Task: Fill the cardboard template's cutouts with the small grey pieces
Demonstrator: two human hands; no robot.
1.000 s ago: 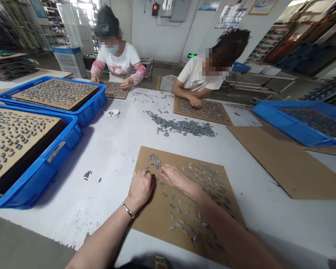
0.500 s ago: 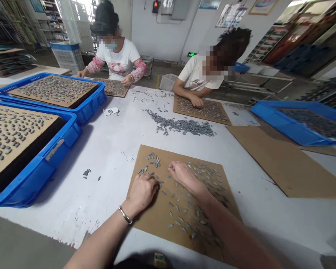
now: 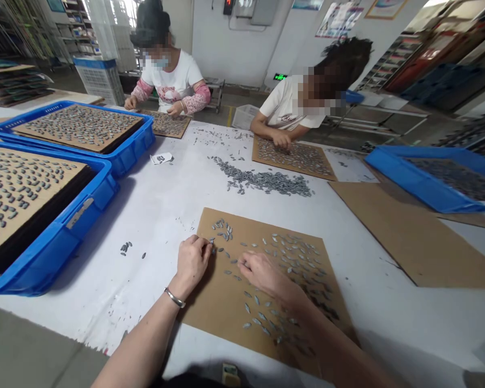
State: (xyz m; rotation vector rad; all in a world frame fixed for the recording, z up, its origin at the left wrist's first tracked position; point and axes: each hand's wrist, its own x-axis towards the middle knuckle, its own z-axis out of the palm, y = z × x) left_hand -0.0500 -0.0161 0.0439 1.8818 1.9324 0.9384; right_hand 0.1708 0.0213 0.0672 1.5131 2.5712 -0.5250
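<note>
A brown cardboard sheet (image 3: 210, 307) lies in front of me, with many small grey leaf-shaped pieces (image 3: 262, 316) spread over its middle and right side. My left hand (image 3: 193, 263), a metal bangle at its wrist, is over the sheet's left edge. Its thumb and fingers are pinched on a small grey piece (image 3: 212, 241). Just beyond those fingertips is a loose cluster of pieces (image 3: 225, 229). My right hand (image 3: 264, 274) is closed low over the middle of the sheet, its fingertips at another grey piece; its palm side is hidden.
Beyond the sheet lies a long heap of grey pieces (image 3: 267, 180). Blue trays (image 3: 84, 215) with filled boards stand left; another blue tray (image 3: 408, 186) and bare cardboard (image 3: 412, 237) are right. Two people (image 3: 172, 81) work at boards across the white table (image 3: 153, 215).
My left hand has moved left and slightly up, uncovering pieces on the sheet. My right hand has come slightly down toward me, uncovering pieces above it.
</note>
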